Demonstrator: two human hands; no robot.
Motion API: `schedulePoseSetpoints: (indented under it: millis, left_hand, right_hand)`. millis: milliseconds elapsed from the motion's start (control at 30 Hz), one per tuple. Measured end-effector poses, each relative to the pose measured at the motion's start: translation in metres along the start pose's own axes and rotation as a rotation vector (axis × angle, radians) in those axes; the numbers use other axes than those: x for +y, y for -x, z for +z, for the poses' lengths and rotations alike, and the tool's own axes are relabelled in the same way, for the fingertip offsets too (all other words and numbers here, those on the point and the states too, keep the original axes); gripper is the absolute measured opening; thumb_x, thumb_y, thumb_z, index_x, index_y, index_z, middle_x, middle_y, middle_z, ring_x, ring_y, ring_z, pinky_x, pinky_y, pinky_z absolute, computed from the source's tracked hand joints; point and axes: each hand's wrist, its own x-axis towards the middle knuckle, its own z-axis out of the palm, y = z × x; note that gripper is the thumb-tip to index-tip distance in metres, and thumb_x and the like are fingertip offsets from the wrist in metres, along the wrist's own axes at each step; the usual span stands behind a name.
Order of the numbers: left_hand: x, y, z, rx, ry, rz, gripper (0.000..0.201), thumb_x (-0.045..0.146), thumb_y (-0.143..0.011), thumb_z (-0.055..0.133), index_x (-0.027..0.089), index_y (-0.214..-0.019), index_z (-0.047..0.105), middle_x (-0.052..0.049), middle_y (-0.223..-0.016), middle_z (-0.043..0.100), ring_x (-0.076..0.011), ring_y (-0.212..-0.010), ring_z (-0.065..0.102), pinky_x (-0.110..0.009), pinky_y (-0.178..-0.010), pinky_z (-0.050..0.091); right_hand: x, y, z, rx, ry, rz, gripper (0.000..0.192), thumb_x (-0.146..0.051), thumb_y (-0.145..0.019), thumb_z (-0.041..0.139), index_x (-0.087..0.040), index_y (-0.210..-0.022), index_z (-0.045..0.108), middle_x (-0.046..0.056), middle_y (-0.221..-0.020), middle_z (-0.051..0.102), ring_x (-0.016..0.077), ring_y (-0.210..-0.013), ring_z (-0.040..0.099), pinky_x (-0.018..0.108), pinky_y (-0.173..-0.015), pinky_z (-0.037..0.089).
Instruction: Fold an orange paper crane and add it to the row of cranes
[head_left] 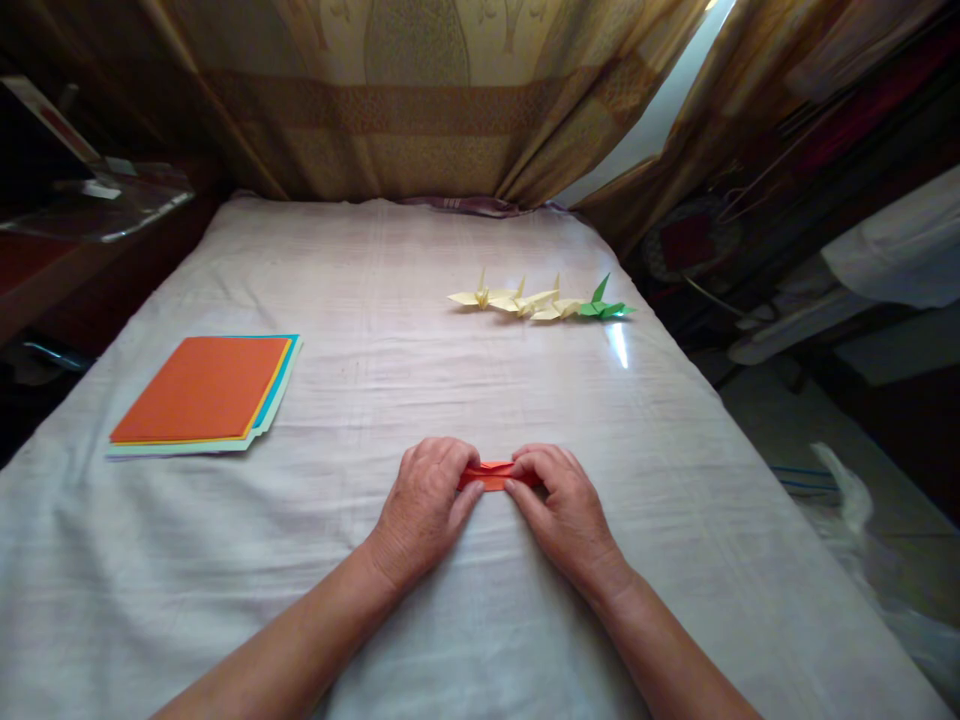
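A small folded piece of orange paper (493, 478) lies sideways between my two hands, low over the sheet at the middle front. My left hand (433, 492) pinches its left end between thumb and fingers. On the other end, my right hand (561, 500) has a similar pinch, the thumb on the near edge. Both ends of the paper are covered by my fingers; only its middle shows, with a crease running along it.
A stack of coloured paper squares (202, 388), orange on top, rests at left. Several folded paper cranes stand in a row at the back right, pale yellow cranes (517, 300) and a green crane (604, 305). A white sheet (360, 300) covers the bed; curtains (420, 110) hang behind.
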Motion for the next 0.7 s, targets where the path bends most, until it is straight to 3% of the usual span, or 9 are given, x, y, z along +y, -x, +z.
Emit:
schedulePoseSetpoints:
  millis: [233, 367, 467, 567, 700]
  left_hand:
    - [-0.005, 0.001, 0.000, 0.011, 0.009, 0.067, 0.024, 0.017, -0.089, 0.060, 0.026, -0.112, 0.061, -0.004, -0.103, 0.065, -0.0221, -0.097, 0.057, -0.037, -0.087, 0.044]
    - [-0.004, 0.004, 0.000, 0.026, -0.132, 0.166, 0.022, 0.020, -0.092, 0.059, 0.028, -0.111, 0.067, -0.004, -0.102, 0.068, -0.0221, -0.094, 0.058, -0.038, -0.083, 0.044]
    - [0.000, 0.007, 0.002, 0.074, -0.312, 0.257, 0.023, 0.016, -0.092, 0.058, 0.025, -0.111, 0.067, -0.004, -0.109, 0.070, -0.0242, -0.101, 0.059, -0.043, -0.092, 0.040]
    - [0.003, 0.009, 0.003, 0.116, -0.406, 0.282, 0.025, 0.012, -0.093, 0.054, 0.024, -0.111, 0.067, -0.001, -0.111, 0.072, -0.0231, -0.108, 0.059, -0.042, -0.101, 0.035]
    - [0.004, 0.011, 0.001, 0.059, -0.428, 0.282, 0.026, 0.019, -0.096, 0.050, 0.024, -0.116, 0.066, 0.001, -0.116, 0.071, -0.0228, -0.116, 0.057, -0.042, -0.108, 0.029]
  right_hand:
    - [0.011, 0.002, -0.009, -0.028, 0.017, -0.065, 0.009, -0.016, -0.086, 0.055, -0.023, -0.084, 0.060, 0.004, -0.094, 0.066, 0.0218, -0.092, 0.058, 0.037, -0.084, 0.046]
    - [0.016, 0.005, -0.006, 0.016, 0.106, -0.103, 0.019, -0.017, -0.087, 0.055, -0.022, -0.104, 0.062, 0.006, -0.101, 0.068, 0.0221, -0.095, 0.059, 0.038, -0.086, 0.047]
    - [0.015, 0.007, -0.003, 0.042, 0.209, -0.160, 0.032, -0.017, -0.091, 0.049, -0.020, -0.121, 0.059, 0.008, -0.116, 0.067, 0.0222, -0.107, 0.058, 0.039, -0.094, 0.045]
    - [0.010, 0.013, 0.001, 0.007, 0.343, -0.250, 0.039, -0.020, -0.095, 0.044, -0.018, -0.133, 0.054, 0.011, -0.134, 0.059, 0.0237, -0.127, 0.048, 0.044, -0.107, 0.035]
    - [0.001, 0.023, 0.005, -0.194, 0.465, -0.313, 0.059, -0.044, -0.094, 0.050, -0.014, -0.144, 0.042, 0.012, -0.151, 0.042, 0.0281, -0.142, 0.032, 0.054, -0.117, 0.016]
